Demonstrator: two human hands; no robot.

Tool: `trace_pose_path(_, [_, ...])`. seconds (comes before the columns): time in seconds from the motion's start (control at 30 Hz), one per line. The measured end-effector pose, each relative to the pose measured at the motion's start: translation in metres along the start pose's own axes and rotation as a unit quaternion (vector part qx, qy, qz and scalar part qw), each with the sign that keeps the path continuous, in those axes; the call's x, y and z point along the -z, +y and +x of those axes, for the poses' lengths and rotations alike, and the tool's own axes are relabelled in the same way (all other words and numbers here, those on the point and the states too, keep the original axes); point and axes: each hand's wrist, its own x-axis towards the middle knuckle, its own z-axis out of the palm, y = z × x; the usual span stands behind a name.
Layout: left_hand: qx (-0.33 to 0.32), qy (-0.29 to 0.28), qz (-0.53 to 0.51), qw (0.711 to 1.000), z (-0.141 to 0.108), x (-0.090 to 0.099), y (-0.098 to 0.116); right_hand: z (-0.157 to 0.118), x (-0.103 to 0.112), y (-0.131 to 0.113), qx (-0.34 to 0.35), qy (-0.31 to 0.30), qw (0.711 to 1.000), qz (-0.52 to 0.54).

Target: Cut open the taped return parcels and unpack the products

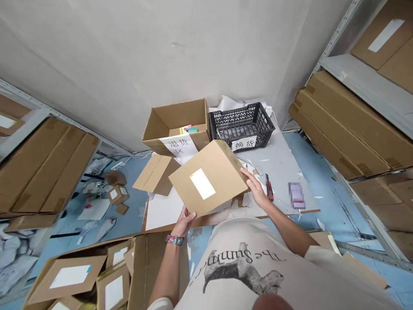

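Grey wall (161, 56), one, plain and matt, behind a pale tabletop (284, 165); blue floor (311, 159) around.

Carton (222, 170), one: smooth brown cardboard, block-shaped, edges crisp, tilted over the middle of the near edge; contact with the tabletop cannot be told. Broad face bears one white label (202, 184), rectangular, with a small yellow mark at one corner. Yellowish tape runs along the narrow right side.

Hands, two, both on the carton. Left hand (184, 221): clamped on the lower corner, thumb on the face, other fingers largely hidden behind; one patterned wristband (174, 240). Right hand (256, 189): fingers straight, laid against the right side.

Far edge, left corner: one open box (177, 113), cardboard, with one paper sign (178, 145) and at least two small bright packs (189, 129) inside. Far edge, right of it: one crate (267, 133), black latticed plastic, with one sign (244, 144). Left edge: one small box (156, 174), cardboard.

Towards the right edge: one cutter (269, 188), red and black, slim; one phone (296, 196), blurred.

Floor, left of the near edge: one large box (145, 267), holding at least four labelled parcels (103, 258). Left rack: three long boxes (48, 165), side by side.
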Motion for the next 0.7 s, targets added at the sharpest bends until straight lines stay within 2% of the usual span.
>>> trace_pose_path(0.1, [-0.049, 0.003, 0.031, 0.998, 0.013, -0.006, 0.001, 0.010, 0.005, 0.002, -0.002, 0.069, 0.998, 0.006])
trace_pose_path(0.17, [-0.049, 0.033, 0.016, 0.998, 0.029, -0.007, -0.003, 0.012, 0.008, 0.020, -0.048, 0.104, 0.993, 0.015])
trace_pose_path(0.3, [0.042, 0.083, -0.028, 0.995, 0.059, -0.017, -0.015, 0.003, 0.005, 0.081, -0.221, 0.132, 0.965, 0.054])
trace_pose_path(0.4, [0.094, 0.090, -0.007, 0.991, 0.070, -0.029, -0.018, -0.007, -0.001, 0.113, -0.275, 0.126, 0.951, 0.056])
trace_pose_path(0.53, [0.097, 0.085, 0.036, 0.991, 0.072, -0.037, -0.008, -0.009, 0.001, 0.119, -0.279, 0.126, 0.950, 0.058])
trace_pose_path(0.7, [0.077, 0.065, 0.062, 0.993, 0.061, -0.030, 0.011, -0.007, 0.007, 0.111, -0.305, 0.078, 0.947, 0.070])
